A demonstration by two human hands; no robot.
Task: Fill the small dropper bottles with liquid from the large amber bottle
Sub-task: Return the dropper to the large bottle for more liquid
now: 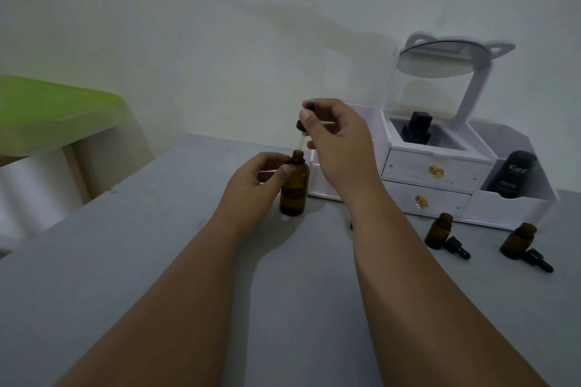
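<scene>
The large amber bottle [295,185] stands uncapped on the grey table [157,261]. My left hand [256,185] grips it near the neck. My right hand [336,141] pinches the black bulb of a dropper [301,129], whose glass tip hangs just above the bottle's mouth. Two small amber dropper bottles [437,231] [517,240] stand open at the right. A black dropper cap [457,247] [539,261] lies beside each one.
A white cosmetic organiser [434,166] with drawers and a tilted mirror [440,60] stands behind the bottles, holding a black square bottle [416,130] and a black tube [511,176]. A green-topped stool [53,113] sits at the left beyond the table edge.
</scene>
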